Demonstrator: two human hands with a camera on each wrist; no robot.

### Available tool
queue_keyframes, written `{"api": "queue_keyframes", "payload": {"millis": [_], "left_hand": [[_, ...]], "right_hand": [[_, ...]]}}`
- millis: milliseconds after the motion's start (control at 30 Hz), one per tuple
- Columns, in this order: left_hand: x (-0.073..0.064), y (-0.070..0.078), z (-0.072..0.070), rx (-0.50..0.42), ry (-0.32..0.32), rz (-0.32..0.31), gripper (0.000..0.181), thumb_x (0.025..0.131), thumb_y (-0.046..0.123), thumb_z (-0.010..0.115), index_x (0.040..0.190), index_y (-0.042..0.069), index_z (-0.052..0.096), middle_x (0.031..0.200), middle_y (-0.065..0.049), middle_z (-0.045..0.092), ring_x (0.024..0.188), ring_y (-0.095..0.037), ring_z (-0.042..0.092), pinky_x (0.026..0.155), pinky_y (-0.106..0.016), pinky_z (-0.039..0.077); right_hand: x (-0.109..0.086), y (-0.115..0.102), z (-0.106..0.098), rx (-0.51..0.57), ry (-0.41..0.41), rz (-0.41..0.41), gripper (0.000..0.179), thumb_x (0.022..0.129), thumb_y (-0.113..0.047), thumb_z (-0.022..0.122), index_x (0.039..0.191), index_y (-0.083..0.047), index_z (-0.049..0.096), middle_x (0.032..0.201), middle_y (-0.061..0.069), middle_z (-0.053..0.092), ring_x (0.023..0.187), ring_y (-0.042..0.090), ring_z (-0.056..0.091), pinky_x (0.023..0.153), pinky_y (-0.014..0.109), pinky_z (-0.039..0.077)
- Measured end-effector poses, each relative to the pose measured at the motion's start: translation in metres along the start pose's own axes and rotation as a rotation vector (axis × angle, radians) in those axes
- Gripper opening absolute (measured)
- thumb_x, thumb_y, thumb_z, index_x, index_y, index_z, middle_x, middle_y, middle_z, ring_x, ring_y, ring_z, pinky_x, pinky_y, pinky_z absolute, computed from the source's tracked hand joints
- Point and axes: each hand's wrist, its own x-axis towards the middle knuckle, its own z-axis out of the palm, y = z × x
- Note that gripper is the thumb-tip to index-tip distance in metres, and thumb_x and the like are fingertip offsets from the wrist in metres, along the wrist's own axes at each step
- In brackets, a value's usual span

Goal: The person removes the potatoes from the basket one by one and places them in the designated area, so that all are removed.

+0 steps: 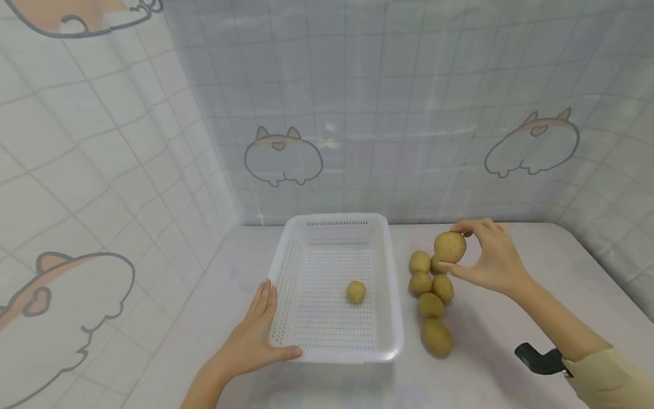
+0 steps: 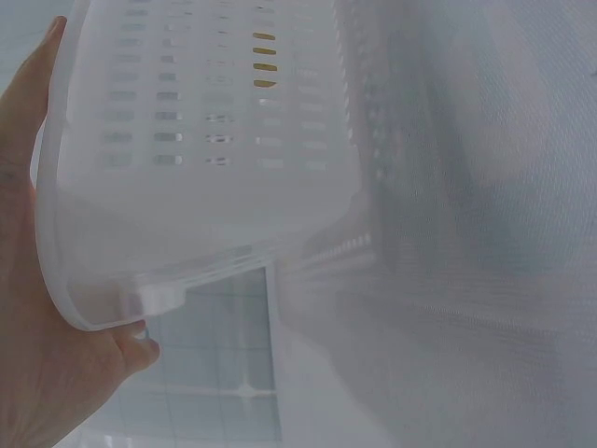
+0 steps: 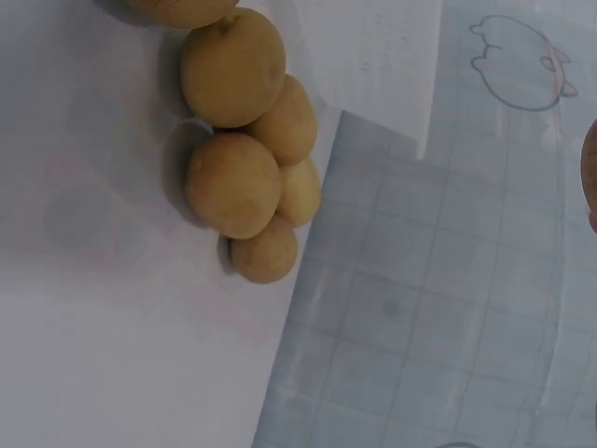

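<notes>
A white perforated plastic basket [image 1: 332,357] stands on the table, with one potato [image 1: 356,292] inside it. At its front left corner rests my left hand [image 1: 251,335], fingers straight along the left rim and thumb laid against the front rim. The left wrist view shows the basket's outer wall [image 2: 215,201] close up. My right hand [image 1: 487,255] pinches a larger potato [image 1: 449,247] between thumb and fingers, above the far end of a potato group. Only a sliver of that held potato [image 3: 590,173] shows in the right wrist view.
Several loose potatoes [image 1: 431,306] lie in a cluster to the right of the basket. Behind the table [image 1: 490,341] hangs a gridded sheet [image 1: 398,113] with dog drawings, and similar sheets flank both sides. A dark green piece [image 1: 539,359] sticks out by the right sleeve.
</notes>
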Motion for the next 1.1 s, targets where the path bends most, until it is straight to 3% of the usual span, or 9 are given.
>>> {"api": "queue_keyframes", "payload": {"millis": [600,800,1100], "left_hand": [[0.0,0.003,-0.003,-0.003,-0.021,-0.015,0.132,0.067,0.07,0.071,0.148,-0.012,0.008,0.156,-0.026,-0.008,0.144,-0.04,-0.006,0.111,-0.057,0.015],[0.0,0.0,-0.001,0.0,0.0,-0.006,0.132,0.067,0.07,0.072,0.148,-0.013,0.01,0.156,-0.027,-0.006,0.144,-0.04,-0.005,0.111,-0.058,0.016],[0.0,-0.002,0.0,-0.001,-0.011,-0.011,0.131,0.068,0.069,0.072,0.148,-0.013,0.009,0.156,-0.027,-0.008,0.144,-0.04,-0.006,0.111,-0.059,0.015]], "right_hand": [[-0.029,0.015,-0.004,-0.013,0.017,-0.028,0.063,0.047,-0.018,0.09,0.102,-0.005,0.061,0.093,-0.002,0.061,0.084,0.014,0.046,0.076,0.038,0.027],[-0.047,0.018,0.003,-0.02,-0.024,-0.022,0.062,0.051,-0.023,0.091,0.103,-0.006,0.061,0.096,-0.001,0.063,0.086,0.013,0.045,0.072,0.035,0.026],[-0.07,0.022,0.007,-0.042,-0.067,-0.008,0.066,0.046,-0.017,0.091,0.105,-0.012,0.063,0.093,-0.005,0.062,0.086,0.014,0.048,0.073,0.035,0.028]]}}
